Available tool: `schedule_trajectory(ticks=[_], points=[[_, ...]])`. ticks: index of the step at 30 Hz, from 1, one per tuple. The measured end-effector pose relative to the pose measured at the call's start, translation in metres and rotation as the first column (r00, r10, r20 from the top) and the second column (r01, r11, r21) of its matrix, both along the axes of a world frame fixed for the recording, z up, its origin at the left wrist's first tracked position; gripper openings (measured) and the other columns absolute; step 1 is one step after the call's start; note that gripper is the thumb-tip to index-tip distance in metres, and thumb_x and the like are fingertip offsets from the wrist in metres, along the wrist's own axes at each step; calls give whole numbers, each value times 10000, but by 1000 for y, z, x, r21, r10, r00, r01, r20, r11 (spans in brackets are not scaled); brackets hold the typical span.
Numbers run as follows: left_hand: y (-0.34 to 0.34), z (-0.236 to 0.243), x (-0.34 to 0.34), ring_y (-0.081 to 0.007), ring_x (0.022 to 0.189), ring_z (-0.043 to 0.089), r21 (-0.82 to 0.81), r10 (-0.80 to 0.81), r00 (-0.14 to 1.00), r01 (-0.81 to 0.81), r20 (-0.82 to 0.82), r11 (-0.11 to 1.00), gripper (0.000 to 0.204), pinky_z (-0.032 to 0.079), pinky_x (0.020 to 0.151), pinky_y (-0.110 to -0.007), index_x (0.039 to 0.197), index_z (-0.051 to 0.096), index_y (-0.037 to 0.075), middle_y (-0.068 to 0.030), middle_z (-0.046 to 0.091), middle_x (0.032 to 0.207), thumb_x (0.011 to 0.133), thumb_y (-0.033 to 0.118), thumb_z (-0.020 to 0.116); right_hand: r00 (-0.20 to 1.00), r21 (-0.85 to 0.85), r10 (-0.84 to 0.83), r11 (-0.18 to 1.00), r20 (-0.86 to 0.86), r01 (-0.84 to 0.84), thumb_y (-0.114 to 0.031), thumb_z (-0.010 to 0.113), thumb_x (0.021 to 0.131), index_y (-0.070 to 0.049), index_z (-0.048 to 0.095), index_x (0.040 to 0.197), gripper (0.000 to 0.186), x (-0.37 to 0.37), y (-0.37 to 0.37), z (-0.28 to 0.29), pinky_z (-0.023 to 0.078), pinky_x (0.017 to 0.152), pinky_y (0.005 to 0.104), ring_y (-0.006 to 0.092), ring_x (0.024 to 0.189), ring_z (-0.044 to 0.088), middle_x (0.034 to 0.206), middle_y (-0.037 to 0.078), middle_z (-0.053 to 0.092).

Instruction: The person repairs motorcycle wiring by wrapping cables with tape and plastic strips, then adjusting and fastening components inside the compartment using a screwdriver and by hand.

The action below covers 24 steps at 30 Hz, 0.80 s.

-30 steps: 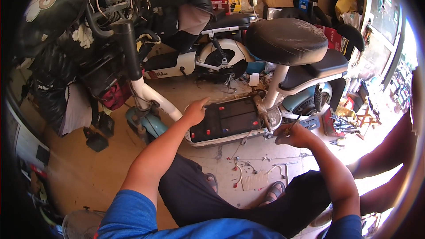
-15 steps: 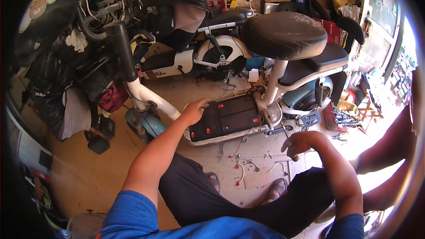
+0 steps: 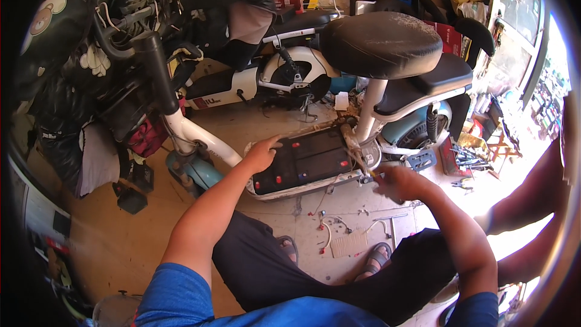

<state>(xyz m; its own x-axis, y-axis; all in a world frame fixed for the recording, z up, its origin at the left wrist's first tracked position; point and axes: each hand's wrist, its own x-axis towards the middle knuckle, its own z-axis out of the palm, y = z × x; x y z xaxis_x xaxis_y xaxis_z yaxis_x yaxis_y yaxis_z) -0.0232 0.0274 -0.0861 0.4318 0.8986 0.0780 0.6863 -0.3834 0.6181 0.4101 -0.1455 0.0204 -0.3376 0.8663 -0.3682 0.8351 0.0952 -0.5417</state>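
Observation:
A white electric scooter stands in front of me, its footboard uncovered. Black batteries with red and blue terminals lie inside it. My left hand rests on the batteries' left end, fingers stretched out over the edge. Beside the footboard's right end is my right hand, closed around a thin-shafted tool, which looks like a screwdriver. Its tip points toward the frame below the seat post. Motion smears that hand, and most of the tool is hidden.
Short cables and a piece of cardboard lie on the floor between my feet. A black round seat overhangs the batteries. Another scooter stands behind. Tools lie at the right, near another person's legs.
My right hand has moved up and slightly left with the tool, closer to the footboard's right end. The left hand stays on the batteries. The whole view has shifted slightly.

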Motion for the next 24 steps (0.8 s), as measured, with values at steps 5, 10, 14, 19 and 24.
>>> schedule_trajectory(ticks=[5, 10, 14, 19, 24], points=[[6, -1, 10, -305, 1296, 614, 12, -15, 1000, 15, 10, 1000, 646, 447, 1113, -352, 1570, 430, 72, -128, 663, 1425, 947, -75, 511, 848, 195, -121, 947, -516, 254, -152, 763, 915, 27, 485, 1478, 653, -2, 5, 2, 562, 901, 328, 202, 1012, 701, 1184, 157, 729], [7, -7, 9, -318, 1280, 624, 29, -21, 1000, 21, 5, 999, 655, 452, 1110, -358, 1570, 433, 82, -143, 659, 1426, 940, -84, 494, 804, 26, -304, 929, -512, 368, -99, 699, 946, 64, 502, 1457, 572, -5, 6, 12, 545, 968, 305, 190, 1122, 694, 1288, 150, 717], [7, -11, 7, -316, 1242, 651, 74, 27, 1000, -27, -5, 997, 676, 479, 1081, -363, 1571, 435, 95, -148, 667, 1410, 924, -100, 465, 783, -21, -380, 905, -492, 426, -137, 716, 942, 61, 534, 1432, 559, 1, 9, 9, 572, 812, 291, 160, 1011, 703, 1272, 138, 729], [25, -4, 5, -331, 1230, 667, 231, 158, 984, -174, 84, 957, 668, 509, 1026, -354, 1543, 466, 84, -182, 691, 1334, 903, -106, 436, 802, -51, -378, 914, -462, 401, -138, 726, 952, 57, 556, 1412, 528, 10, 15, -1, 533, 619, 282, 146, 831, 684, 1160, 119, 742], [27, -20, -9, -386, 1233, 652, 215, 122, 984, -148, 130, 965, 639, 511, 1020, -373, 1473, 537, 39, -245, 684, 1301, 852, -86, 457, 824, -73, -372, 922, -427, 379, -151, 716, 960, 59, 547, 1429, 541, 13, 13, -2, 541, 641, 289, 147, 844, 682, 1199, 98, 744]])
